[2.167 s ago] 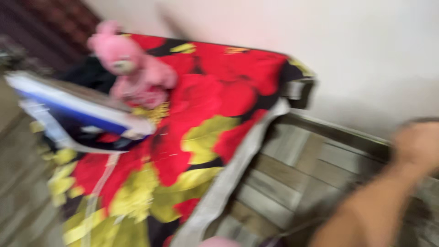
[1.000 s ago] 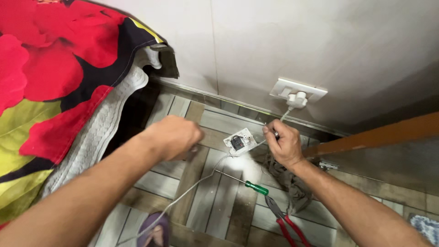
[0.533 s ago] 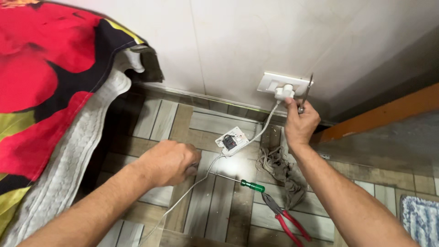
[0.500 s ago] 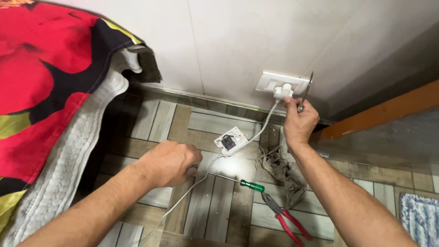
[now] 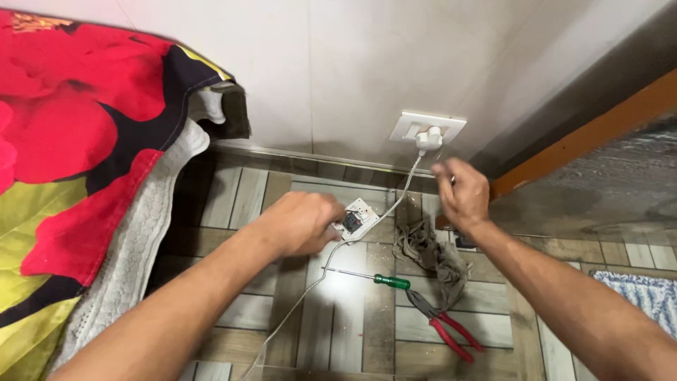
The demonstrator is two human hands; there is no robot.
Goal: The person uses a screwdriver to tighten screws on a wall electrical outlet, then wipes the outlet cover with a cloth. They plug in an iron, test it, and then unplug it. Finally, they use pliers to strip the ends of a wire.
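At centre frame the left hand [image 5: 300, 222] curls its fingers onto the white socket box [image 5: 355, 219] lying on the tiled floor [image 5: 338, 310], its cord [image 5: 403, 189] running up to the plug [image 5: 428, 137] in the wall plate [image 5: 427, 127]. The right hand [image 5: 460, 192], blurred just right of the cord, has loosely bent fingers; whether it holds anything I cannot tell. A screwdriver [image 5: 374, 279], pliers [image 5: 444, 328] and rag [image 5: 434, 250] lie lower centre-right

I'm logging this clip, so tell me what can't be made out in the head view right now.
- Right hand: motion-blurred, so whether it holds anything cannot be told.
- Small white socket box: its left side is hidden by the left hand.
- White cable: runs off the bottom edge.
- Blue rug: cut by the right edge.
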